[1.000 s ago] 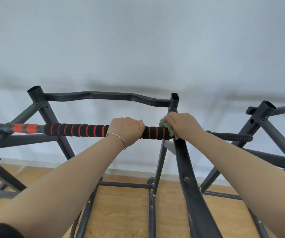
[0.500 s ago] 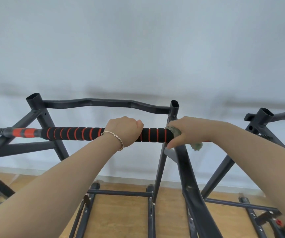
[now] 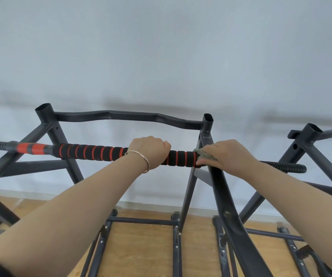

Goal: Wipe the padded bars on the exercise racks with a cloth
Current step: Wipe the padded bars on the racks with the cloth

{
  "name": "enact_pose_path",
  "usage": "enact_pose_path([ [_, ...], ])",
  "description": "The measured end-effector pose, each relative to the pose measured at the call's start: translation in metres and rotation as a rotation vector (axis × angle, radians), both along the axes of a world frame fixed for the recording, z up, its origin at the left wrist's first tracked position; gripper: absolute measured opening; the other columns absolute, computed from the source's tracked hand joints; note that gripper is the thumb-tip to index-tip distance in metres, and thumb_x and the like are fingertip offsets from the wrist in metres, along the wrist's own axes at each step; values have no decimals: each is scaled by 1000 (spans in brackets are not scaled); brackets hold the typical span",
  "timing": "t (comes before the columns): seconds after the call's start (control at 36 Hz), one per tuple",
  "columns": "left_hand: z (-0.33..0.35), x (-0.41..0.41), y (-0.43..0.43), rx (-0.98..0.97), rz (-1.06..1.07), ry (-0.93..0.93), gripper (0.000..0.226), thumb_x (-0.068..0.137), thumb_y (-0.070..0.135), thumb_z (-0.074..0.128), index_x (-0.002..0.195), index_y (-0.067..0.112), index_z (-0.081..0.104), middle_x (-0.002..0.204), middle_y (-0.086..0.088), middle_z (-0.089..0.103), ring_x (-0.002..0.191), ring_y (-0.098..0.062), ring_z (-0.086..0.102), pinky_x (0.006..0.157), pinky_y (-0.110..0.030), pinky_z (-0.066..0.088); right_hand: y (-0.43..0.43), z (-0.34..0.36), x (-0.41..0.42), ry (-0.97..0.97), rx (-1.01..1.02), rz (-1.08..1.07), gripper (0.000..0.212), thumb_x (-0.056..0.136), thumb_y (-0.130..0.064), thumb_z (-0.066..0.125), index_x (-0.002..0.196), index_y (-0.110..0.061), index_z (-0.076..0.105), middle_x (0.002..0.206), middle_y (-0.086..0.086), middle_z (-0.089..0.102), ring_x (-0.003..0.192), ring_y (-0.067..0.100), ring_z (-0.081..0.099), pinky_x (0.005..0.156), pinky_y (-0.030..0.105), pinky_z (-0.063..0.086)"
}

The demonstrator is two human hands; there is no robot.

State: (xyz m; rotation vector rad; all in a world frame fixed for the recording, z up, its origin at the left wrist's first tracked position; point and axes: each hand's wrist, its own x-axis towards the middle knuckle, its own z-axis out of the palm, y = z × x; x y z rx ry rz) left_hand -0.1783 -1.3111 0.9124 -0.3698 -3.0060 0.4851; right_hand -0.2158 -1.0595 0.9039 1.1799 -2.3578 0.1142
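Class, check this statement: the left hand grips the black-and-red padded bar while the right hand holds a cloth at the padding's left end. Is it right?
No. The head view shows the right hand holding the cloth at the padding's right end, not its left; the left hand does grip the padded bar.

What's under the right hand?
A grey-green cloth, held against the right end of the padded bar. Only its edge shows beside the right hand, which covers the rest of it and the bar end beneath.

strut (image 3: 223, 196) blocks right, bar (image 3: 93, 152) open (far left)
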Motion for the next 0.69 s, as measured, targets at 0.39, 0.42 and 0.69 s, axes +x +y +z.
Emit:
enact_pose_path([
  [0.39,2,-12,-15,78,70,21,28,81,-2,53,99,16,41,76,-1,45,76,-27,52,57,-34,41,-58,28,21,-559,58,-264,56,106,-50,24,100,-17,69,85,1,70,85,19,62,79,33,47],
  [0.42,2,-13,-23,61,73,4,26,81,-1,51,96,16,37,75,-1,44,76,-27,52,57,-33,40,-55,24,16,-456,46,-247,57,103,-52,24,103,-17,69,91,1,71,89,21,63,82,36,48],
  [0.69,-10,-11,-39,29,-71,-140,22,88,7,47,103,15,34,76,-5,48,69,-26,55,53,-33,41,-63,-6,-4,-262,309,-145,53,85,-77,49,104,-28,47,76,-14,57,64,7,54,59,26,43],
])
